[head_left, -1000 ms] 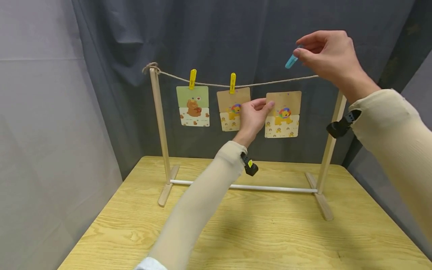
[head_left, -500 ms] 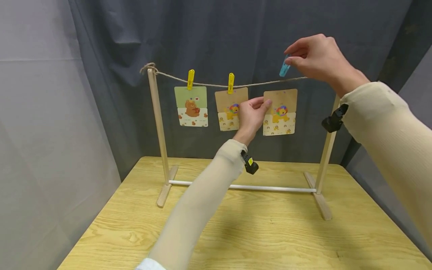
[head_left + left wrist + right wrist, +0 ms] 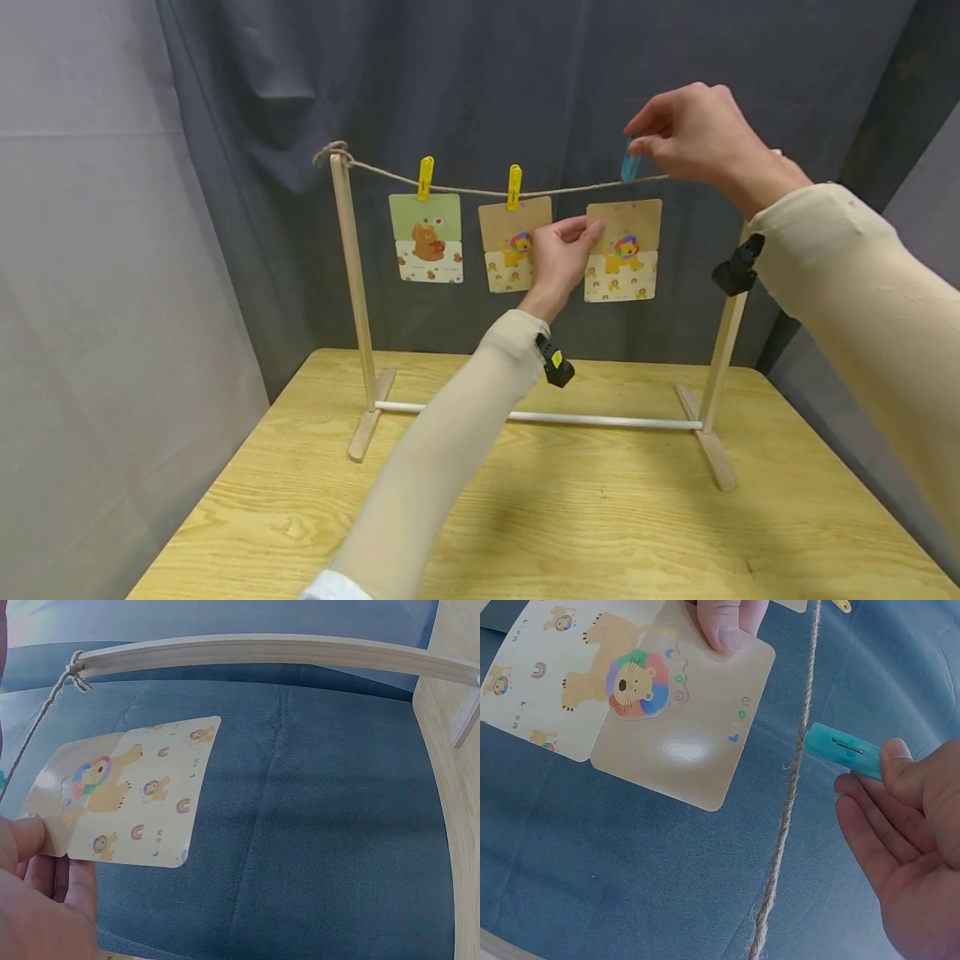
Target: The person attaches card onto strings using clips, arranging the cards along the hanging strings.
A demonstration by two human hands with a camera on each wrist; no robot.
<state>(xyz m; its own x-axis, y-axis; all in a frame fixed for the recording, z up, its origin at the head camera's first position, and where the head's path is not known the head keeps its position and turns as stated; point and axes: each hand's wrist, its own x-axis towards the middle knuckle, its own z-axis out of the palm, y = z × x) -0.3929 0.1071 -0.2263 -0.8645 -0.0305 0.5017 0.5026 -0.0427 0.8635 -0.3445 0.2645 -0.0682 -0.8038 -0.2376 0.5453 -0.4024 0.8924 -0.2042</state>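
My left hand (image 3: 558, 258) pinches the left edge of a tan and cream lion card (image 3: 622, 250) between thumb and fingers. The card hangs upright just below the twine (image 3: 577, 188). In the right wrist view its top edge lies a short way from the twine. My right hand (image 3: 701, 137) pinches a light blue clothespin (image 3: 844, 750) at one end. The clothespin's free end is right at the twine, above the card. Two yellow clothespins (image 3: 425, 178) hold a green bear card (image 3: 427, 237) and another lion card (image 3: 498, 225) on the twine further left.
The twine runs between two wooden posts (image 3: 351, 275), joined low down by a white rod (image 3: 600, 419). The stand is on a wood-grain table (image 3: 600, 517). A dark grey curtain (image 3: 480, 83) hangs behind, a pale cloth (image 3: 112, 333) at the left.
My right hand has come down and to the left, bringing the blue clothespin from above the twine to its level. The held lion card has shifted slightly left and up.
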